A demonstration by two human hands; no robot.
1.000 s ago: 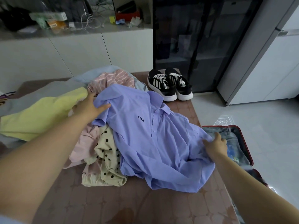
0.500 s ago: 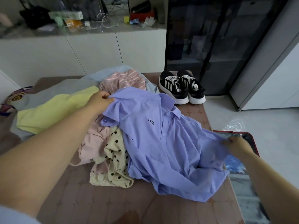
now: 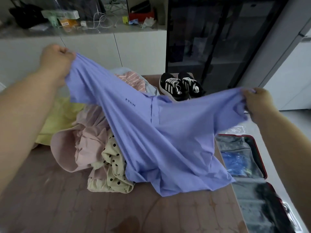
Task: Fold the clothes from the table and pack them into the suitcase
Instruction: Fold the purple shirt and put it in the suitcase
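Head view, the only feed I have. Left hand (image 3: pixel 57 64) fisted round one shoulder of the blue shirt (image 3: pixel 159 140), held high and far from the body. Right hand (image 3: pixel 257 103) lower, fingers curled, pinching the other shoulder. Shirt stretched between the hands, front facing me, small dark logo on the chest; its hem sags onto the worktop (image 3: pixel 67 207) below and between the hands.

Worktop: brownish, patterned with pale star shapes. Under the left hand lies a heap: yellow garment (image 3: pixel 58 118), pink garment (image 3: pixel 87 145), cream polka-dot garment (image 3: pixel 112 165) touching the shirt's hem edge. A pink striped garment (image 3: pixel 131 79) shows beyond the shirt. Black sneakers (image 3: pixel 180 86) with white stripes stand between the hands, at the far edge.

Suitcase (image 3: pixel 260 157) open on the pale floor (image 3: pixel 286 132), below the right hand, red-rimmed, with blue and grey contents I cannot make out.

Room: white cabinets (image 3: pixel 139 52) behind the left hand, cluttered on top; dark glass cabinet (image 3: pixel 218 39) beyond the right.
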